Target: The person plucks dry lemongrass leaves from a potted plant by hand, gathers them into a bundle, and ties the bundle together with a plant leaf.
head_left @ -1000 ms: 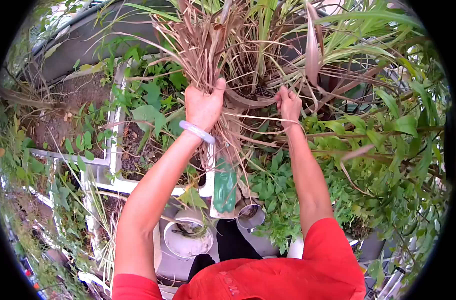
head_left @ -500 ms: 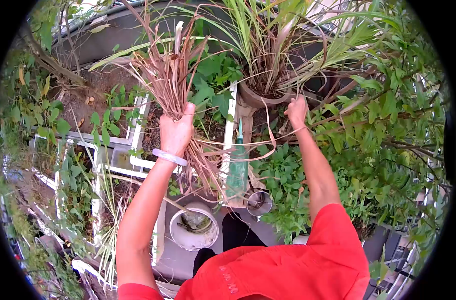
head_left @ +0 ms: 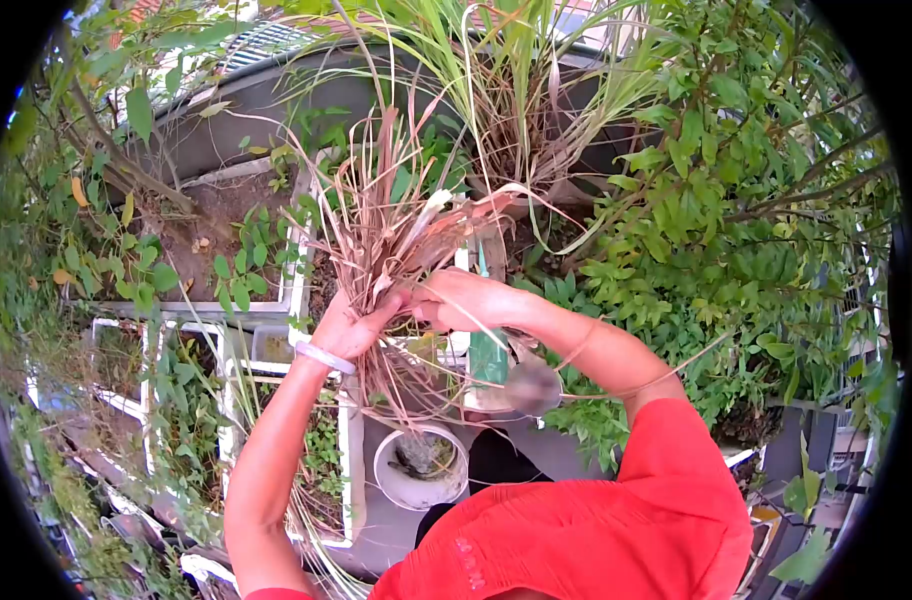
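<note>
A bundle of dry brown leaves (head_left: 376, 240) is gripped in my left hand (head_left: 346, 325), its loose ends fanning upward and hanging below the fist. My right hand (head_left: 459, 300) is closed against the bundle's right side, fingertips meeting my left thumb; a few dry strands run by it, and what it pinches is partly hidden. Beyond both hands stands a clump of long grass (head_left: 526, 120), green on top with dry stems at its base.
A white bucket (head_left: 421, 495) stands below the hands. A green bottle (head_left: 488, 358) lies near the right wrist. White-edged planters (head_left: 351, 470) are at the left, leafy bushes (head_left: 696, 180) at the right, and a grey wall (head_left: 266, 105) behind.
My right hand has left the base of the grass clump and come over to the bundle in my left hand. The view has shifted, and the clump now sits farther off.
</note>
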`<state>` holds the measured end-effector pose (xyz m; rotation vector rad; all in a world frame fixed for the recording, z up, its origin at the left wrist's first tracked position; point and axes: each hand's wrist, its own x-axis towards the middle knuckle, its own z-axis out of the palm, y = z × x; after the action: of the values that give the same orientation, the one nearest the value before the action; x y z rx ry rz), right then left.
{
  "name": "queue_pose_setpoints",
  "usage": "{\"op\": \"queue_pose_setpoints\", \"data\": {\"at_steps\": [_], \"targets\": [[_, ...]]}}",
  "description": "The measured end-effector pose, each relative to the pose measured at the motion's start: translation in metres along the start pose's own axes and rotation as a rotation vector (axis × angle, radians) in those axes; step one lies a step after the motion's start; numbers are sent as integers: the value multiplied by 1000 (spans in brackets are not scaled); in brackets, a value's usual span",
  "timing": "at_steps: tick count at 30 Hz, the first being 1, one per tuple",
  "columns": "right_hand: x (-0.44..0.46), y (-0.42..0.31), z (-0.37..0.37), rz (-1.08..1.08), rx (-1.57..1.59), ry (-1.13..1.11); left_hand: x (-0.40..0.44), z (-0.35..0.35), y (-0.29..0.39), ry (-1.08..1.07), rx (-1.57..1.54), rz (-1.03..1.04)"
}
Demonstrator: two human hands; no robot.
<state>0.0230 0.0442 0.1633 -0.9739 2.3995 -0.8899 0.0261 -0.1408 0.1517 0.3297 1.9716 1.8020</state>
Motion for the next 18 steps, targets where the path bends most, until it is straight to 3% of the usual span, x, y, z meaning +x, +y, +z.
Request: {"op": "queue_pose_setpoints", "data": {"at_steps": [3, 5, 7, 8, 9, 11, 13, 15, 16, 17, 18], "targets": [[7, -1, 0, -29, 180, 116, -8, -6, -13, -62, -71, -9], [17, -6, -2, -1, 215, 113, -11, -18, -7, -143, 329, -140], [23, -13, -11, 27, 248, 112, -14, -18, -12, -14, 113, -99], [20, -24, -22, 232, 440, 76, -18, -20, -7, 101, -1, -161], [34, 7, -12, 210, 628, 15, -20, -33, -12, 185, 37, -162], [37, 46, -15, 129, 899, 153, -39, -73, -13, 369, 61, -245], [32, 106, -17, 316, 765, 276, -77, -130, -10, 586, 47, -321], [15, 177, -19, 589, 473, 325, -136, -194, 1, 764, 195, -348], [8, 217, -14, 674, 389, 452, -182, -250, -16, 878, 487, -246], [4, 258, -12, 784, 327, 576, -208, -264, 16, 794, 767, -262], [3, 279, -19, 855, 235, 722, -236, -280, 14, 1005, 1228, -74]]}}
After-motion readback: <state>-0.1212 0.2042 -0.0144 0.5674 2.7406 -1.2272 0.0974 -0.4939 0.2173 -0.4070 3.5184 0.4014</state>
